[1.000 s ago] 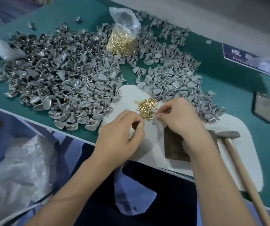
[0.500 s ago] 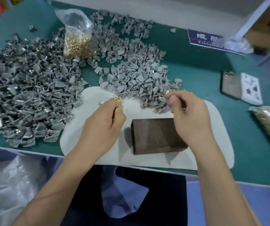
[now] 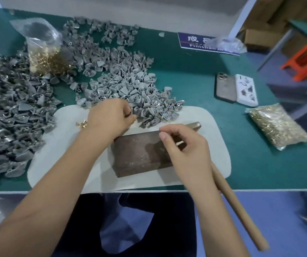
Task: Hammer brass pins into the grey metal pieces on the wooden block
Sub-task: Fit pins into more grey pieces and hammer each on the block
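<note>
A dark wooden block (image 3: 139, 154) lies on a white mat (image 3: 65, 145) with nothing on top of it. My left hand (image 3: 110, 117) reaches over the block's far left corner to the near edge of a pile of grey metal pieces (image 3: 130, 86), its fingertips curled round one piece. My right hand (image 3: 186, 147) hovers above the block's right end with thumb and forefinger tips close together; anything between them is too small to see. A few loose brass pins (image 3: 82, 124) lie on the mat left of my left wrist. The hammer (image 3: 241, 210) lies under my right hand, head beside the block.
A larger heap of grey pieces (image 3: 13, 108) covers the left of the green table. An open bag of brass pins (image 3: 45, 52) stands at the back left and a sealed bag (image 3: 276, 125) lies at the right. Two phones (image 3: 225, 88) lie beyond it.
My left hand moved right from the loose brass pins to the grey pile. My right hand drew back from that pile to above the block. The view swung right, bringing the hammer back into sight.
</note>
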{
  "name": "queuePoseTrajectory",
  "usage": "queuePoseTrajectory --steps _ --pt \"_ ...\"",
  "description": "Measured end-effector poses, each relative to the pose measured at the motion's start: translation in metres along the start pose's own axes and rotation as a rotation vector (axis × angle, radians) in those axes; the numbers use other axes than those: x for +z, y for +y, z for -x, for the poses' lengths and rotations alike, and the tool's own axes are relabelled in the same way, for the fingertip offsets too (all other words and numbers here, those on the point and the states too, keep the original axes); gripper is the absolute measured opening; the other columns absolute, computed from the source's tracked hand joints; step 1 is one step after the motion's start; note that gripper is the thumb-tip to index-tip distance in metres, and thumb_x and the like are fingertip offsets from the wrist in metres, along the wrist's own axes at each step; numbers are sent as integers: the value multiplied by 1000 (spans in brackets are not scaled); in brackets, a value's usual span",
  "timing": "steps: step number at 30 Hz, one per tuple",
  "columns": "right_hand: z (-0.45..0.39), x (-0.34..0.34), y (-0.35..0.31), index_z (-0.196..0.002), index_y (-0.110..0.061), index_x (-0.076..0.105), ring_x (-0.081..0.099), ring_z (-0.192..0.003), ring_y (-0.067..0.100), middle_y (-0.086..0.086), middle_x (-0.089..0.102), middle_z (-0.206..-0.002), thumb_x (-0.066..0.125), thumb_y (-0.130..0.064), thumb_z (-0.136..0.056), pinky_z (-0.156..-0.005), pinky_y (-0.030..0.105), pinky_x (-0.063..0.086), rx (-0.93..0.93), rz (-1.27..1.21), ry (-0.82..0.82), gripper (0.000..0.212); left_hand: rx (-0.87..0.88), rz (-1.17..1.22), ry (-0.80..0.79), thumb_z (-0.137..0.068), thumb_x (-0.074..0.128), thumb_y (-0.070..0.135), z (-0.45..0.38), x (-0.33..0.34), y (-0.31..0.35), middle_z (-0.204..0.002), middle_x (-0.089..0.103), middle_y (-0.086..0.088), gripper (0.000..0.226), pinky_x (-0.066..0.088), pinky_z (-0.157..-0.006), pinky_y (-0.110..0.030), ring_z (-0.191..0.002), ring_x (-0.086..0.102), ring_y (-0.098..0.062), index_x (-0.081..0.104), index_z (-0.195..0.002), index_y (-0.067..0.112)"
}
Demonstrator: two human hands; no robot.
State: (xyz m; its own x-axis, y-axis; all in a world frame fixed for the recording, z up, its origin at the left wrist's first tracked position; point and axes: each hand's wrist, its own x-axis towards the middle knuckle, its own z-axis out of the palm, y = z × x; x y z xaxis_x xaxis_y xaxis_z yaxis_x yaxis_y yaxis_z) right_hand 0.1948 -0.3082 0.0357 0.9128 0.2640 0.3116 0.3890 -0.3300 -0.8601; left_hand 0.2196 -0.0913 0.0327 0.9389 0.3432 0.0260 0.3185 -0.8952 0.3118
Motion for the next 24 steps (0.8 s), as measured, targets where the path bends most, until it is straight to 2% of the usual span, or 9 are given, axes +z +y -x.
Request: queuePoseTrajectory --steps 2,5,7,11,13,17,20,22,24 --pt "2 -5 0 -93 -28 76 69 -86 9 -17 74 -88 73 -12 -92 -77 14 48 20 -4 -4 17 40 85 20 -91 66 46 10 -7 -1 -93 67 8 17 42 -66 -31 -87 62 -20 65 -88 29" --pt "4 -12 0 -92 -32 76 68 -82 7 -16 74 -86 74 -11 -92 -75 13 49 61 -57 14 21 171 367 81 -89 66 46 38 -18 -2 -95 61 17 12 39 -66 -26 -78 54 -1 65 -91 35" --pt "6 -13 -1 -92 -34 77 69 -80 7 -15 75 -86 75 -11 -91 -75 17 51 85 -91 17 23 212 539 107 -88 67 44 61 -23 1 -94 62 18 8 39 -67 -19 -80 55 -2 64 -89 37" --pt "14 -8 -5 -95 -30 78 73 -82 13 -9 76 -85 77 -13 -90 -81 35 59 159 -184 22 18 221 841 43 -90 71 30 96 -18 7 -97 67 19 13 45 -71 -12 -86 65 -2 63 -95 40" --pt "18 -5 -9 -91 -27 79 72 -78 13 -8 75 -80 78 -15 -89 -77 32 59 142 -207 25 13 226 910 31 -92 70 29 103 -13 8 -100 68 16 17 45 -76 -10 -94 66 -3 65 -105 40" --pt "24 1 -21 -88 -24 76 68 -71 10 -8 73 -78 74 -15 -92 -64 18 52 65 -248 -35 10 302 943 14 -94 69 24 107 -8 10 -100 70 18 16 45 -81 -10 -97 66 -3 68 -105 36" --pt "26 7 -25 -89 -24 76 71 -73 16 -7 73 -81 74 -13 -92 -59 27 55 72 -258 -53 12 361 802 91 -92 71 27 106 -8 7 -95 64 16 17 43 -80 -11 -93 62 -4 69 -103 40" --pt "27 7 -25 -89 -25 77 71 -77 13 -8 74 -82 74 -13 -92 -63 25 54 66 -245 -59 12 363 721 132 -89 74 27 106 -9 2 -87 60 16 15 40 -76 -11 -87 58 -5 73 -101 36" --pt "28 5 -23 -87 -27 76 69 -81 8 -12 74 -84 76 -13 -90 -70 15 50 34 -185 -33 14 377 654 141 -89 75 24 108 -8 -3 -82 60 16 14 42 -77 -18 -86 57 -6 75 -100 32"
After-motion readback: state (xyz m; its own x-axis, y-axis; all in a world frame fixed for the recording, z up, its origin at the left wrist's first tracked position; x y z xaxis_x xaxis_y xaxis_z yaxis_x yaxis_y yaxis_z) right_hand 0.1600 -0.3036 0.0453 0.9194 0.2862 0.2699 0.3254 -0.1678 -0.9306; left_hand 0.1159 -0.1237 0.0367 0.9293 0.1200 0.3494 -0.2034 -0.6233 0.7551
